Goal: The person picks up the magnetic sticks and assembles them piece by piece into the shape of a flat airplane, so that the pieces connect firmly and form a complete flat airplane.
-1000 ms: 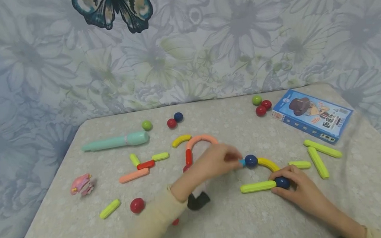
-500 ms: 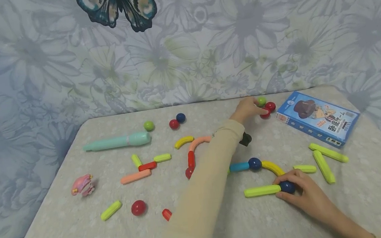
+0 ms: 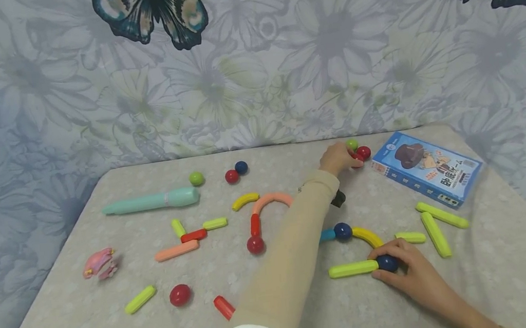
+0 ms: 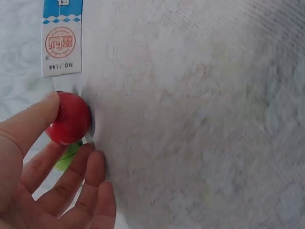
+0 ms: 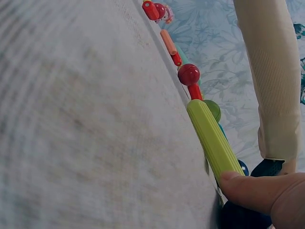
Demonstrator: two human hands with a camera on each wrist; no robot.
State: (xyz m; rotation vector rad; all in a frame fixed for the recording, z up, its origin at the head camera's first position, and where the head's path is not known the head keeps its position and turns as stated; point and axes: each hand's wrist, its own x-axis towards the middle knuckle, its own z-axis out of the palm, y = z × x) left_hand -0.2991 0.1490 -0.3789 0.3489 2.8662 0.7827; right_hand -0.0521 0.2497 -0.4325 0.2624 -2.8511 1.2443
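At the back of the table my left hand [image 3: 337, 159] pinches a red ball [image 4: 74, 119] between thumb and fingers. A green ball [image 4: 68, 160] and a second red ball [image 3: 363, 152] lie right by it. My right hand [image 3: 407, 266], at the front right, grips a blue ball [image 3: 386, 263] joined to a straight lime rod [image 3: 352, 269]. From there a curved yellow rod [image 3: 367, 235] runs to another blue ball [image 3: 342, 231] and a light blue rod [image 3: 327, 235]. The left sleeve hides what follows. In the right wrist view, my thumb [image 5: 252, 191] presses at the rod's end.
A salmon arch [image 3: 272, 197] with a red rod [image 3: 255, 226] and red ball [image 3: 255, 245] stands left of the sleeve [image 3: 285, 270]. A blue game box [image 3: 427, 166] lies back right, with loose lime rods [image 3: 435, 235] before it. A mint-green case [image 3: 152, 201] and pink figurine [image 3: 100, 264] lie left.
My left hand has left the light blue rod and reached to the back, where it now pinches a red ball. The right hand keeps its grip on the blue ball.
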